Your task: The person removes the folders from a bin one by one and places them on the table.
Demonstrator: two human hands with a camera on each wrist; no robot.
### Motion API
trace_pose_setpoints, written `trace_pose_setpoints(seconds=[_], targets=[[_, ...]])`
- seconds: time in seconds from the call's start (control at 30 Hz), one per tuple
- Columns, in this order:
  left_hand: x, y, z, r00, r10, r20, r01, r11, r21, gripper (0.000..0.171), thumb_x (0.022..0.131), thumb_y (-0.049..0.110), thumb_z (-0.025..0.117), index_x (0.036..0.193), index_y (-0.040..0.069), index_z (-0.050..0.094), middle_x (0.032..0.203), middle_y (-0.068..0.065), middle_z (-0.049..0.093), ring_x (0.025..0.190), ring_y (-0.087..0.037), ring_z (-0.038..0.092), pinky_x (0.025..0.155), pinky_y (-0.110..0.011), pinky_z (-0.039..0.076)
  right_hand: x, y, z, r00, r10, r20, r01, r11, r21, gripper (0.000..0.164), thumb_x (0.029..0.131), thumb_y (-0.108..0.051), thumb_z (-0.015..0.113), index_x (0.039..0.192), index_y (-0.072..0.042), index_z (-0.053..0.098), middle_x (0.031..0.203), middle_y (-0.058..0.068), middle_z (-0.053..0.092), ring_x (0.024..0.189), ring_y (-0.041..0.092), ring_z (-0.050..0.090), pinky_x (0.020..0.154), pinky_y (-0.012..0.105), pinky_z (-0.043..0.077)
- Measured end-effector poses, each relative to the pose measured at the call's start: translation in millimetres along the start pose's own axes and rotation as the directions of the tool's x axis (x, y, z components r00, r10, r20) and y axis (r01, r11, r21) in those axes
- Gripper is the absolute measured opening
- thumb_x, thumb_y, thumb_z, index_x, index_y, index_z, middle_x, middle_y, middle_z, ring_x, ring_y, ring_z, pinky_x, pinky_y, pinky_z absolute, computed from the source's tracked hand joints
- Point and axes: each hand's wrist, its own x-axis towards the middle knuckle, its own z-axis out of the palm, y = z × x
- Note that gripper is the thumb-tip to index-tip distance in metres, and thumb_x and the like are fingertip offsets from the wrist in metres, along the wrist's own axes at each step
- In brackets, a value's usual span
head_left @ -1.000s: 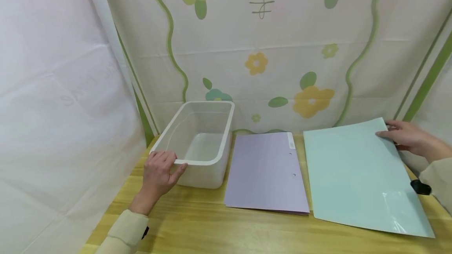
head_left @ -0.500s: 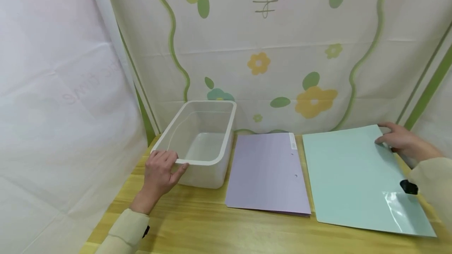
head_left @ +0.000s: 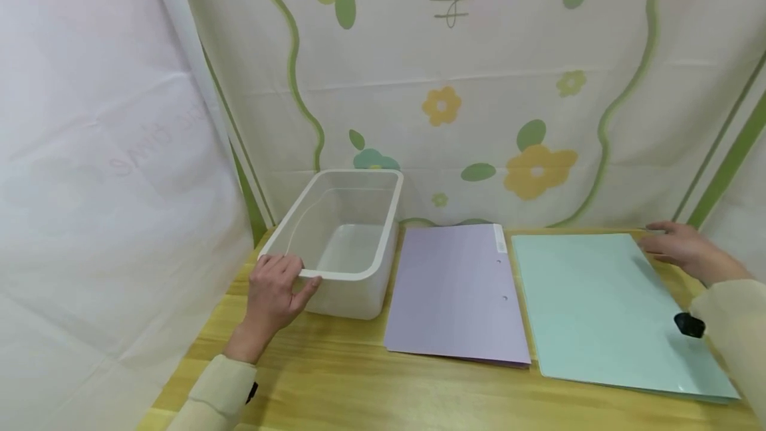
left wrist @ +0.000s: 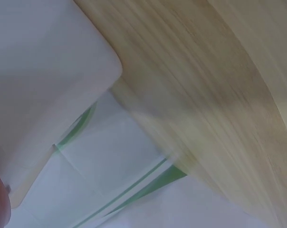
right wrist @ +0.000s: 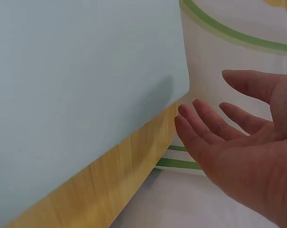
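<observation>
My left hand (head_left: pixel 274 291) grips the near rim of a white plastic bin (head_left: pixel 374 278), fingers curled over the edge and thumb in front. Nothing shows inside the bin. A mint-green folder (head_left: pixel 610 311) lies flat at the right, seen also as the pale sheet-like cover (right wrist: pixel 86 85) in the right wrist view. Just off its far right corner, my right hand (head_left: pixel 682 251) is spread with loose, parted fingers (right wrist: pixel 205 123) and holds nothing. Between bin and green folder lies a purple folder (head_left: pixel 455 298) with a white label and two small holes.
Everything stands on a wood-grain table (head_left: pixel 359 384). Behind it hangs a white flowered cloth (head_left: pixel 383 112), close to the bin's far end. Another white cloth (head_left: pixel 108 218) hangs along the left side of the table.
The green folder's raised far right corner has come down flat, and my right hand has let go of it. The left hand keeps its grip on the bin.
</observation>
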Motion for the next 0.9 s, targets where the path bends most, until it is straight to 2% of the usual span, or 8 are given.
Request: trace_pose_setpoints(seconds=[0.07, 0.13, 0.37, 0.47, 0.53, 0.6, 0.77, 0.9], targets=[[0.0, -0.2, -0.8, 1.0, -0.007, 0.01, 0.007, 1.0, 0.0, 0.059, 0.103, 0.062, 0.041, 0.075, 0.01, 0.047, 0.065, 0.002, 0.041, 0.058, -0.023, 0.045, 0.066, -0.045, 0.041, -2, 0, 2, 1.0, -0.016, -0.006, 0.016, 1.0, 0.012, 0.071, 0.107, -0.018, 0.053, 0.146, 0.025, 0.012, 0.116, 0.008, 0.06, 0.087, -0.01, 0.058, 0.081, 0.027, 0.056], [0.4, -0.5, -2.5, 0.999, -0.017, 0.027, 0.017, 1.0, 0.001, 0.059, 0.103, 0.062, 0.04, 0.076, 0.01, 0.048, 0.065, 0.002, 0.042, 0.059, -0.023, 0.046, 0.068, -0.045, 0.041, -3, -1, 6, 0.999, -0.03, -0.012, 0.03, 1.0, 0.008, 0.069, 0.107, -0.019, 0.054, 0.146, 0.024, 0.017, 0.117, 0.0, 0.059, 0.088, -0.012, 0.057, 0.081, 0.027, 0.056], [2.2, -0.5, -11.3, 0.987, -0.052, 0.151, 0.053, 0.999, 0.0, 0.059, 0.104, 0.064, 0.036, 0.079, 0.012, 0.05, 0.07, 0.0, 0.051, 0.067, -0.025, 0.053, 0.072, -0.046, 0.043, -10, -7, 26, 0.991, -0.116, -0.065, 0.101, 0.975, -0.197, 0.053, 0.107, -0.017, 0.051, 0.139, 0.022, 0.037, 0.134, 0.044, 0.048, 0.091, -0.007, 0.056, 0.074, 0.024, 0.053], [2.7, 0.7, -14.4, 0.981, -0.057, 0.187, 0.059, 0.998, -0.008, 0.057, 0.104, 0.062, 0.036, 0.079, 0.014, 0.049, 0.071, 0.001, 0.051, 0.069, -0.025, 0.055, 0.073, -0.045, 0.042, -13, -10, 36, 0.982, -0.171, -0.085, 0.141, 0.949, -0.282, 0.048, 0.106, -0.015, 0.053, 0.136, 0.021, 0.043, 0.132, 0.044, 0.05, 0.102, 0.026, 0.066, 0.071, 0.02, 0.048], [3.5, 2.0, -16.6, 0.977, -0.062, 0.204, 0.066, 0.998, -0.015, 0.051, 0.104, 0.057, 0.042, 0.079, 0.014, 0.049, 0.072, 0.002, 0.051, 0.071, -0.026, 0.055, 0.072, -0.044, 0.041, -17, -14, 43, 0.971, -0.222, -0.092, 0.184, 0.933, -0.31, 0.044, 0.104, -0.011, 0.054, 0.133, 0.021, 0.046, 0.13, 0.045, 0.051, 0.111, 0.05, 0.06, 0.071, 0.018, 0.046], [5.1, 4.2, -19.9, 0.971, -0.075, 0.229, 0.082, 0.996, -0.023, 0.041, 0.103, 0.049, 0.048, 0.081, 0.014, 0.053, 0.075, 0.001, 0.056, 0.074, -0.026, 0.058, 0.075, -0.045, 0.042, -18, -18, 51, 0.949, -0.294, -0.109, 0.24, 0.905, -0.351, 0.039, 0.102, -0.007, 0.058, 0.128, 0.02, 0.051, 0.126, 0.043, 0.054, 0.112, 0.058, 0.056, 0.07, 0.016, 0.045], [12.6, 11.3, -28.2, 0.945, -0.128, 0.301, 0.144, 0.989, -0.029, 0.021, 0.098, 0.029, 0.055, 0.09, 0.014, 0.067, 0.088, -0.002, 0.069, 0.086, -0.026, 0.066, 0.086, -0.048, 0.046, -18, -28, 70, 0.867, -0.481, -0.132, 0.366, 0.793, -0.487, 0.029, 0.091, 0.003, 0.068, 0.117, 0.015, 0.061, 0.113, 0.034, 0.064, 0.098, 0.05, 0.064, 0.076, 0.035, 0.054], [19.2, 15.3, -32.1, 0.945, -0.132, 0.3, 0.15, 0.988, -0.036, 0.017, 0.096, 0.023, 0.055, 0.088, 0.016, 0.068, 0.088, 0.0, 0.071, 0.086, -0.024, 0.067, 0.087, -0.048, 0.046, -20, -40, 84, 0.877, -0.472, -0.091, 0.361, 0.771, -0.525, 0.034, 0.094, -0.003, 0.068, 0.123, 0.013, 0.06, 0.12, 0.034, 0.063, 0.107, 0.055, 0.059, 0.085, 0.059, 0.05]])
